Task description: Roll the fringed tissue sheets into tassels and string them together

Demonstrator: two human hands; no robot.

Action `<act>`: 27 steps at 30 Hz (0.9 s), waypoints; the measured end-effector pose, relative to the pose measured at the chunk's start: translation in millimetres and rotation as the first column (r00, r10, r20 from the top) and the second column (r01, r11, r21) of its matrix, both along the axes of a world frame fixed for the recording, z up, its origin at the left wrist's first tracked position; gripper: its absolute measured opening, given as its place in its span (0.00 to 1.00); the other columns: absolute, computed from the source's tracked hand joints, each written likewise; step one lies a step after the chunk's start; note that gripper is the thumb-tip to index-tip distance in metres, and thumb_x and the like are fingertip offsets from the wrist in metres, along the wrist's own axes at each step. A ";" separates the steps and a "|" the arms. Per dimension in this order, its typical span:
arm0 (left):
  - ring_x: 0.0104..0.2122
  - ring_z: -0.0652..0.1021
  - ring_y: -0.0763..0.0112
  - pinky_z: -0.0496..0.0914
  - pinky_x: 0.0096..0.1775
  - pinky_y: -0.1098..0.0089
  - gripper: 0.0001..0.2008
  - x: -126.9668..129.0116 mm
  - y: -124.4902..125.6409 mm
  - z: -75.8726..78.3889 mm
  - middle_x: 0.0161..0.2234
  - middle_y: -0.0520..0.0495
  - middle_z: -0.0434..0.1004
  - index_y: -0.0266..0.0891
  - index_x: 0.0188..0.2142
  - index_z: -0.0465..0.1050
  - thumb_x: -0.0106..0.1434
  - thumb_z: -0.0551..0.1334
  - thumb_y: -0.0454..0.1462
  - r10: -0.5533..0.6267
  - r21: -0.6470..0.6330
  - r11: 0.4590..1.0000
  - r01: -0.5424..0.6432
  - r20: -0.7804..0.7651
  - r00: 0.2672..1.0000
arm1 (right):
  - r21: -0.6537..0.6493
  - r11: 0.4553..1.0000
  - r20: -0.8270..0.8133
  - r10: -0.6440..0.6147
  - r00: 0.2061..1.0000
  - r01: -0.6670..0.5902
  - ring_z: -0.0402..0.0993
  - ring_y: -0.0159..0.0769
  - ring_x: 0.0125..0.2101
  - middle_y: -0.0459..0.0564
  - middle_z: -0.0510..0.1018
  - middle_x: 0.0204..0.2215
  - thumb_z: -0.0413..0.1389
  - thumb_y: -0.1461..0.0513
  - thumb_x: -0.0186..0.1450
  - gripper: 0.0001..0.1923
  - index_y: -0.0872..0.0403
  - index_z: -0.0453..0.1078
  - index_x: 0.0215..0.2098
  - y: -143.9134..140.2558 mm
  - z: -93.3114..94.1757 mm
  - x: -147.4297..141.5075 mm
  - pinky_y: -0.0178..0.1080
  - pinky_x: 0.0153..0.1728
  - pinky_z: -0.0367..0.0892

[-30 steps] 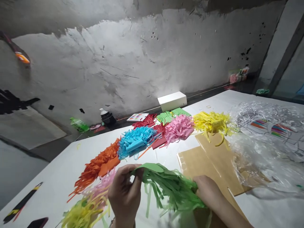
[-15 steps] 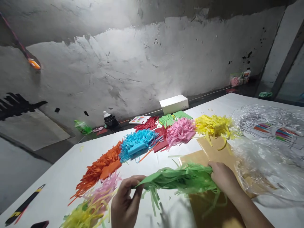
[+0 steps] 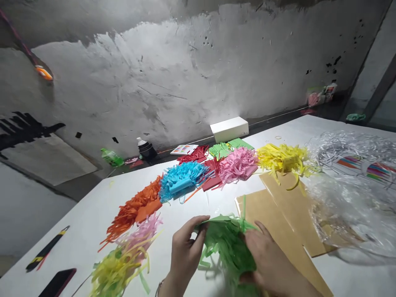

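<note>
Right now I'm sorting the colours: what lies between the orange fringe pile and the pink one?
In the head view, the blue fringe pile and some red paper lie between the orange fringe pile and the pink fringe pile.

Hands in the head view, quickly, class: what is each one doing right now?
Left hand: closed on the green paper fringe, pinching its edge.
Right hand: pressed on the same fringe; grip cannot be told.
</note>
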State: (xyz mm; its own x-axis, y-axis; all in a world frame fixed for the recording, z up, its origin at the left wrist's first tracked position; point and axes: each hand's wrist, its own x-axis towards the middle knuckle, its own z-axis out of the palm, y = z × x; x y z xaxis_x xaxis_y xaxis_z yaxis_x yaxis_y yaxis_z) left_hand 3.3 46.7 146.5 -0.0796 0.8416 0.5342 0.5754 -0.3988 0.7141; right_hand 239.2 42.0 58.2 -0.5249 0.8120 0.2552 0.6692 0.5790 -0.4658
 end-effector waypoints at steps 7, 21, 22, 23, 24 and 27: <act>0.29 0.79 0.68 0.72 0.30 0.74 0.11 -41.1 15.4 -1.4 0.29 0.49 0.84 0.39 0.35 0.83 0.51 0.73 0.40 0.216 -0.192 0.973 -0.130 0.546 0.809 | 0.328 0.941 0.181 0.026 0.983 -0.086 0.72 0.41 0.35 0.44 0.74 0.24 0.56 0.75 0.60 0.13 0.52 0.70 0.25 2.2 -33.2 -15.7 0.55 0.67 0.40; 0.22 0.77 0.74 0.72 0.25 0.77 0.17 -106.5 1.2 13.5 0.25 0.54 0.82 0.38 0.30 0.80 0.38 0.78 0.37 0.361 -0.239 0.928 -0.286 0.767 0.530 | 0.314 0.946 0.125 -0.124 0.984 0.080 0.72 0.42 0.34 0.46 0.75 0.25 0.50 0.77 0.61 0.17 0.52 0.74 0.28 19.8 -35.8 45.4 0.58 0.62 0.49; 0.22 0.77 0.74 0.72 0.24 0.77 0.17 -110.4 0.4 15.7 0.25 0.54 0.82 0.38 0.30 0.80 0.38 0.78 0.36 0.367 -0.244 0.925 -0.290 0.769 0.524 | 0.299 0.951 0.116 -0.116 0.986 0.077 0.73 0.42 0.36 0.47 0.76 0.27 0.52 0.76 0.61 0.16 0.51 0.75 0.30 18.8 -33.5 50.5 0.58 0.62 0.50; 0.22 0.78 0.73 0.72 0.24 0.77 0.17 -113.2 0.0 17.7 0.24 0.53 0.82 0.37 0.30 0.80 0.37 0.78 0.35 0.371 -0.251 0.924 -0.288 0.767 0.524 | 0.263 0.963 0.111 -0.088 0.990 0.056 0.74 0.43 0.40 0.47 0.79 0.31 0.55 0.73 0.62 0.13 0.50 0.76 0.33 17.2 -29.6 56.1 0.59 0.63 0.49; 0.22 0.78 0.72 0.73 0.23 0.76 0.17 -115.0 0.0 19.5 0.24 0.52 0.82 0.37 0.29 0.80 0.37 0.78 0.35 0.373 -0.259 0.925 -0.279 0.759 0.533 | 0.203 0.979 0.102 -0.043 0.994 0.021 0.75 0.46 0.45 0.48 0.81 0.37 0.59 0.69 0.62 0.11 0.48 0.77 0.39 14.8 -24.7 62.6 0.60 0.63 0.48; 0.23 0.79 0.67 0.74 0.23 0.73 0.15 -114.5 4.9 25.1 0.24 0.50 0.83 0.38 0.29 0.81 0.38 0.78 0.35 0.358 -0.267 0.934 -0.238 0.688 0.631 | -0.002 0.997 -0.031 0.083 0.996 -0.083 0.67 0.52 0.60 0.52 0.76 0.56 0.63 0.55 0.64 0.19 0.41 0.75 0.54 6.9 -11.6 84.3 0.61 0.65 0.50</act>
